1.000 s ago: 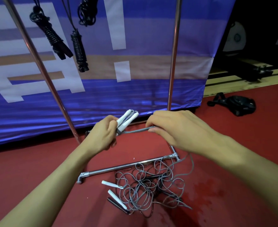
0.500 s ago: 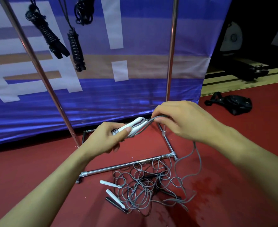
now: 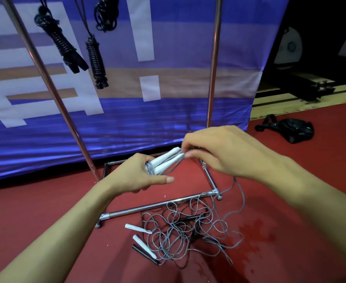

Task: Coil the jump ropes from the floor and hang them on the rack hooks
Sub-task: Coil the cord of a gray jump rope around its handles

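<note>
My left hand (image 3: 139, 176) grips the two white handles (image 3: 169, 160) of a grey jump rope, held side by side and pointing up to the right. My right hand (image 3: 215, 149) pinches the grey cord (image 3: 242, 199) beside the handle tips; a turn of it lies around the handles. The cord trails from there down to a tangled pile of grey and black ropes (image 3: 184, 231) on the red floor, with two more white handles (image 3: 136, 228) and a black one at its left. Coiled black ropes (image 3: 61, 44) hang from the rack above.
The chrome rack has two upright poles (image 3: 213, 64) and a base bar (image 3: 157, 206) just behind the pile. A blue banner (image 3: 168, 58) hangs behind the rack. A black bag (image 3: 294, 129) lies on the floor at the right.
My right hand has carried the cord from in front of the handles up and round their tips, laying a turn on them. My left hand has tilted the handles slightly.
</note>
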`<state>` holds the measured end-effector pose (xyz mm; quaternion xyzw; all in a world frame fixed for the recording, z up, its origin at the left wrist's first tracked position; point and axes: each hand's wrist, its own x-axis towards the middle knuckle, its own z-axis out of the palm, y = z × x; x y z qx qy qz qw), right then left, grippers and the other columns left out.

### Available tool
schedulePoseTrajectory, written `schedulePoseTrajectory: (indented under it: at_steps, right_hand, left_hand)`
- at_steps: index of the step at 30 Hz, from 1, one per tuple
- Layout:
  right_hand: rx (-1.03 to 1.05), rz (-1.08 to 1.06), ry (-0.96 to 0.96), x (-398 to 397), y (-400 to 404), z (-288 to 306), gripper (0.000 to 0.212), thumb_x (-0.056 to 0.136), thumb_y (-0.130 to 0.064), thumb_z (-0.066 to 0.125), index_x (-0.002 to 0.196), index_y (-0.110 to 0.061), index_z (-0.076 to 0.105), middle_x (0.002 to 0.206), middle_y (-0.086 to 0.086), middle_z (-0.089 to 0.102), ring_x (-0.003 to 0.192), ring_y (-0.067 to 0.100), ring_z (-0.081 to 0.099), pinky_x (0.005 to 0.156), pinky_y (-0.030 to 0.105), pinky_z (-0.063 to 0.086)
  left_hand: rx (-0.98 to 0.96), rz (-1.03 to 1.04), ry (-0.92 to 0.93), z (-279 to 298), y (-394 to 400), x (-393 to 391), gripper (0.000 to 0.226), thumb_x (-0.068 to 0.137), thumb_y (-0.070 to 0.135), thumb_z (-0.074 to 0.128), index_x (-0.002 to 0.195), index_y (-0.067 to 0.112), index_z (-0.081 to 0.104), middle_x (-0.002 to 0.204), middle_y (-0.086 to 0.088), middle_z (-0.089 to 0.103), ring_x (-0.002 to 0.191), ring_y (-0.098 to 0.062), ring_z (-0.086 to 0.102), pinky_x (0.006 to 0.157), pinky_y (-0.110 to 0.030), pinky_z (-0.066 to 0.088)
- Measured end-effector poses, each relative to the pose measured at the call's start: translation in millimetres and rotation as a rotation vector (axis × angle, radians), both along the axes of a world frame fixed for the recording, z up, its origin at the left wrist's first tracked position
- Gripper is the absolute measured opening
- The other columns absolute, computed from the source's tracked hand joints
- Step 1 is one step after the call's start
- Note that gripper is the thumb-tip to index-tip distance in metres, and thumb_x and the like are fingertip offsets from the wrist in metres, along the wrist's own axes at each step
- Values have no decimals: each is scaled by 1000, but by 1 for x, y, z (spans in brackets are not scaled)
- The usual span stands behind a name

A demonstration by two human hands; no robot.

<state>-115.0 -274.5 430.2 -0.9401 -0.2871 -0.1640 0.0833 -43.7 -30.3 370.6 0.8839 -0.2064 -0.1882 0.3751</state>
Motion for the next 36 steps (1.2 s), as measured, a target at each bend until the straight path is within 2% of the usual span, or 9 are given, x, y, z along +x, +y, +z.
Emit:
schedulePoseTrajectory:
  at_steps: [3, 9, 14, 20, 22, 25, 30, 34, 36]
  right_hand:
    - [-3, -1, -77, 1, 4, 8, 18, 101, -45, 46, 109, -34, 58, 95, -14, 65, 90, 13, 62, 69, 42, 53]
    - [52, -65, -22, 32, -22, -11, 24, 98, -53, 46, 101, -34, 61, 93, -13, 57, 86, 8, 58, 66, 38, 49]
    - [197, 64, 298, 54, -30, -60, 26, 108, -27, 46, 84, -25, 57, 81, -9, 53, 77, 0, 51, 77, 19, 38]
    - [535, -36, 643, 52, -30, -69, 49, 105, -56, 41, 71, -25, 59, 71, -13, 57, 71, 5, 49, 78, 34, 41]
    - [577, 6, 647, 51, -29, -65, 45, 102, -58, 47, 78, -23, 64, 76, -4, 57, 75, 11, 50, 79, 39, 43]
    - [722, 104, 702, 47, -36, -63, 27, 99, -45, 63, 101, -18, 66, 83, 7, 52, 78, 16, 45, 75, 25, 40]
    - [724, 95, 546, 45, -38, -67, 11, 101, -19, 63, 99, -9, 65, 89, -2, 62, 81, 3, 54, 76, 19, 44]
    - [615, 74, 383, 41, -19, -70, 41, 102, -57, 46, 96, -23, 68, 84, 0, 67, 78, 3, 54, 71, 32, 47]
    - [605, 76, 417, 37, -13, -69, 35, 106, -48, 42, 101, -28, 70, 94, -15, 72, 91, -7, 62, 84, 24, 50]
  left_hand:
    - [14, -160, -21, 0, -6, -7, 25, 89, 36, 81, 81, 16, 69, 54, 2, 62, 42, -15, 46, 44, -24, 37]
    - [70, -503, -52, 15, -19, -33, 27, 100, 36, 69, 82, 16, 74, 66, 0, 71, 50, -11, 51, 51, -25, 40]
    - [-98, -451, -24, 23, -16, -33, 38, 101, 40, 61, 98, 4, 73, 72, -6, 75, 47, -10, 51, 48, -21, 41]
    - [-42, -510, 2, 20, -7, -27, 26, 101, 38, 64, 93, 15, 73, 68, 9, 53, 62, -8, 45, 60, -27, 38]
    - [-35, -512, 19, 19, -5, -27, 27, 100, 41, 64, 94, 17, 74, 70, 9, 51, 64, -8, 43, 62, -30, 36]
    - [-114, -478, -34, 20, 0, -24, 24, 101, 38, 65, 91, 17, 72, 75, -3, 65, 65, -15, 54, 62, -38, 46]
    - [-302, -376, -111, 21, 3, -24, 29, 97, 48, 63, 88, 20, 65, 77, -7, 70, 61, -16, 59, 61, -32, 49]
    - [-499, -272, -58, 24, 1, -26, 29, 98, 40, 62, 123, 26, 56, 79, -12, 70, 62, -20, 57, 60, -24, 45]
    - [-561, -217, -47, 26, 3, -25, 48, 98, 39, 58, 144, 39, 46, 80, -12, 70, 64, -22, 56, 59, -29, 42]
